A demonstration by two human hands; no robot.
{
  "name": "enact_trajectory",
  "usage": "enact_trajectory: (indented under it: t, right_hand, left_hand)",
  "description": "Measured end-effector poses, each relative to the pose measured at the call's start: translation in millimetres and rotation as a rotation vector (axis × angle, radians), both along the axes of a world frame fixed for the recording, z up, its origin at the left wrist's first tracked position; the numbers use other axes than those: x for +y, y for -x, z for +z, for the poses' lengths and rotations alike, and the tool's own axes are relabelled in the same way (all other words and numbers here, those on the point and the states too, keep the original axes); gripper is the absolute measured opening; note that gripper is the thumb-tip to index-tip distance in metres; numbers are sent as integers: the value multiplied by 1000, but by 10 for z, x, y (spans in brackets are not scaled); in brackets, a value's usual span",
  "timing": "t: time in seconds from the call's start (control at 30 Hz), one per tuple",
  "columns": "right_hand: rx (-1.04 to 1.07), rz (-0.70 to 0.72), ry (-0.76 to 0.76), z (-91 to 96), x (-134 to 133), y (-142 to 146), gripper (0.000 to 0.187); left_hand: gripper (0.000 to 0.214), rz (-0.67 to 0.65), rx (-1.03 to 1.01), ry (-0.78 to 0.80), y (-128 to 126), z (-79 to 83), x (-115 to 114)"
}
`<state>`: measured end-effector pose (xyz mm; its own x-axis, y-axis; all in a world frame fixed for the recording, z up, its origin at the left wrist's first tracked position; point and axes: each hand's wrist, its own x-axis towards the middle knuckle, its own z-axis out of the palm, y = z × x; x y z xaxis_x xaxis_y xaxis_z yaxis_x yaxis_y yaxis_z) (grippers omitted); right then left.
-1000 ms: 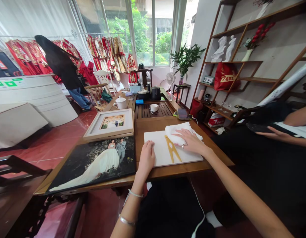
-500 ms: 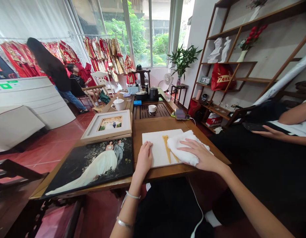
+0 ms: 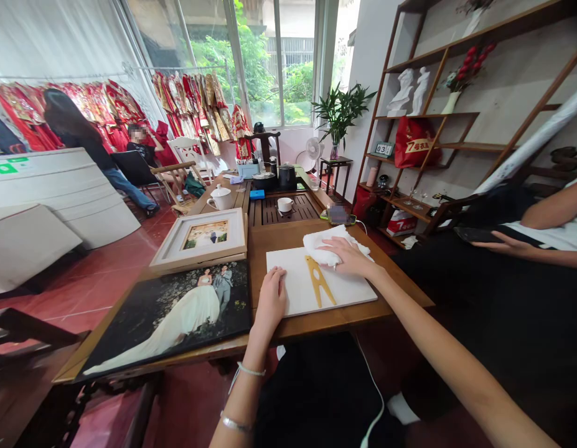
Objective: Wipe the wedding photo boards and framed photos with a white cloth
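A white board [image 3: 295, 292] lies flat on the wooden table, with a yellow A-shaped piece [image 3: 320, 283] on its face. My left hand [image 3: 272, 295] holds the board's left edge, fingers close together. Over the board's far right part, my right hand [image 3: 347, 255] grips a bunched white cloth [image 3: 323, 239] and presses it down. The cloth covers the board's far right corner and touches the top of the yellow piece. My right fingertips are partly sunk in the cloth.
Left of the board lie a wedding photo panel [image 3: 176, 314] and a light framed picture [image 3: 162, 249]. Farther back are a lidded white cup [image 3: 220, 198], a small white cup [image 3: 285, 204] on a slatted tea tray [image 3: 264, 216], and a phone [image 3: 338, 215]. A person's hand [image 3: 512, 244] holds a phone at right.
My right hand has moved the cloth away from me and to the left, from the board's right side to its far edge. More of the yellow piece shows. My left hand stays put.
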<state>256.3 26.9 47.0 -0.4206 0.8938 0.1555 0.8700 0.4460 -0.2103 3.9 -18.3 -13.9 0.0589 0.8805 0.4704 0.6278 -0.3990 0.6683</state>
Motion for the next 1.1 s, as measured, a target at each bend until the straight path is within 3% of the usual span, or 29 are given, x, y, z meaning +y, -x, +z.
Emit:
enact_trajectory:
  t: [0.13, 0.37, 0.57, 0.73, 0.93, 1.1]
  right_hand:
    - [-29, 37, -8, -17, -216, 10, 58]
    - [-45, 115, -39, -12, -893, -62, 83]
    - [-23, 166, -6, 23, -1240, -182, 81]
    - [9, 148, -3, -12, -1038, -223, 70]
    - [11, 40, -32, -72, -440, -111, 53]
    - [-12, -55, 28, -2, 5, 54, 55]
  left_hand:
    - [27, -1, -9, 1, 0, 1, -2]
    - [28, 1, -12, 0, -6, -1, -2]
    - [28, -5, -9, 0, -4, 7, -7]
    - [27, -3, -34, -8, 0, -22, 6]
    - [29, -7, -20, -4, 2, -15, 1]
    - [29, -11, -13, 23, 1, 20, -10]
